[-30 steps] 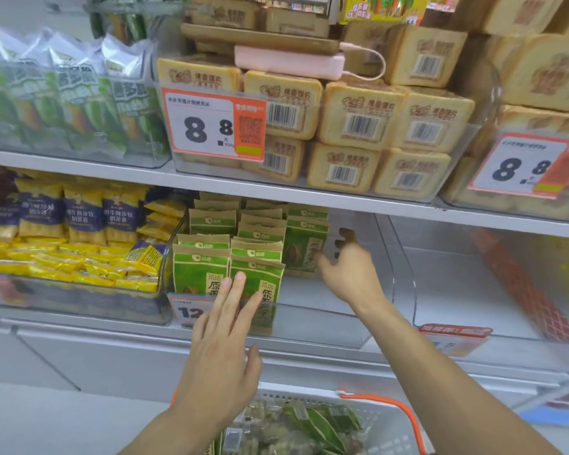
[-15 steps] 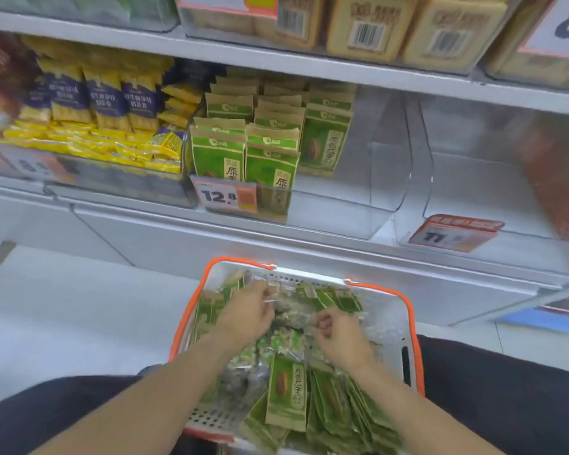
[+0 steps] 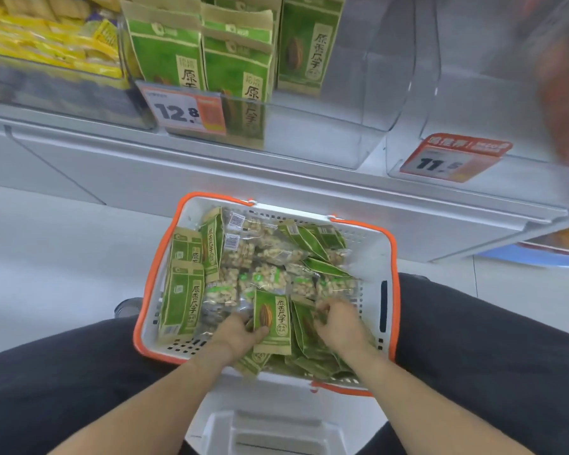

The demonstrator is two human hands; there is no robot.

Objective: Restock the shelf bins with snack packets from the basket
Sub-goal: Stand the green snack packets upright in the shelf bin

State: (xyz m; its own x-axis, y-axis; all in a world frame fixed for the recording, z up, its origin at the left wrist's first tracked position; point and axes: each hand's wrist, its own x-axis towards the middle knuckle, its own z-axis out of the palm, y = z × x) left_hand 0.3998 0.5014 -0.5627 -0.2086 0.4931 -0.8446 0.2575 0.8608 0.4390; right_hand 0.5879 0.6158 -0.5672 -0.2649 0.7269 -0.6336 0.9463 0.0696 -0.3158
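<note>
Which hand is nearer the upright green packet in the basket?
Left. The left hand grips the green packet at its lower edge; the right hand digs into packets just beside it.

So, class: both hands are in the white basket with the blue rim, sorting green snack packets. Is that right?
Not quite. The head view shows the white basket has an orange rim, not blue. Both hands, left and right, are among the green snack packets.

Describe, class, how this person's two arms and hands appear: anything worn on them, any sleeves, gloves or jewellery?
Both forearms are bare up to the frame edge, with no sleeve in view. The left hand and right hand are bare too: no gloves, and no watch or bracelet on either wrist. No ring shows on the fingers visible. Dark trousers cover the legs on either side.
</note>
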